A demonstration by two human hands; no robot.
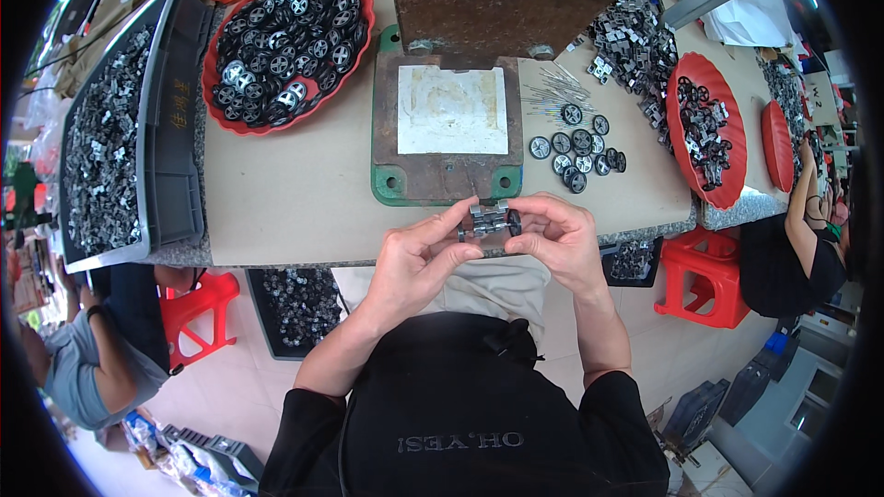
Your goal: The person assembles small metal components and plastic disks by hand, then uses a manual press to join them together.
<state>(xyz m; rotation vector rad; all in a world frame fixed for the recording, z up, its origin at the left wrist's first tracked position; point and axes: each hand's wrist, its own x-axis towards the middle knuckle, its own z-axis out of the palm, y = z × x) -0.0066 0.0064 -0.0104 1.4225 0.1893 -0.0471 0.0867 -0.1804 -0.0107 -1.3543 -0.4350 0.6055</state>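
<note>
In front of the press base, at the table's near edge, both my hands hold a small silvery metal bracket (pixel 488 218). My left hand (pixel 414 262) pinches its left end between thumb and fingers. On the right end sits a small black wheel (pixel 514 223), gripped by the thumb and fingers of my right hand (pixel 564 241). A second dark round part shows at the left end, mostly covered by my fingers. Several loose black wheels with silver spokes (pixel 581 140) lie on the table beyond my right hand, near a spread of thin metal pins (pixel 555 92).
Straight ahead stands a press with a green base (pixel 390 186) and a rusty upper block (pixel 516 0). A red tray of wheels (pixel 361 60) and a grey crate (pixel 175 129) are left. Right are piled metal brackets (pixel 635 41), a red tray (pixel 733 152) and a stool (pixel 704 281). Other people sit both sides.
</note>
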